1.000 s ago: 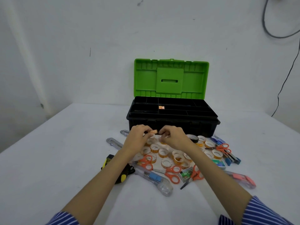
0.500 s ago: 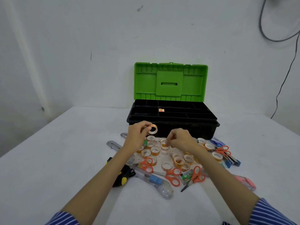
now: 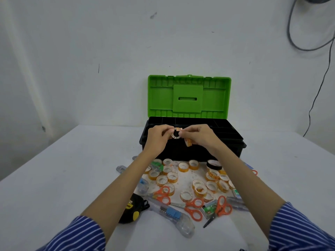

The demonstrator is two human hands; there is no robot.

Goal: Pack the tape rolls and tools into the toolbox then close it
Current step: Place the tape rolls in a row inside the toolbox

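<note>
The black toolbox stands open at the back of the table, its green lid upright. My left hand pinches a small tape roll over the front of the toolbox tray. My right hand touches that same roll with its fingertips and holds a second tape roll under its fingers. Several more small tape rolls lie scattered on the table in front of the toolbox, among orange-handled scissors and clear box cutters.
A black and yellow tape measure lies by my left forearm. A black tape roll sits near the toolbox front. A green stapler-pin box lies among the scissors. A cable hangs on the wall at right.
Both hands rose from the pile on the table to the toolbox tray, each carrying a tape roll, and have come together over its front edge.
</note>
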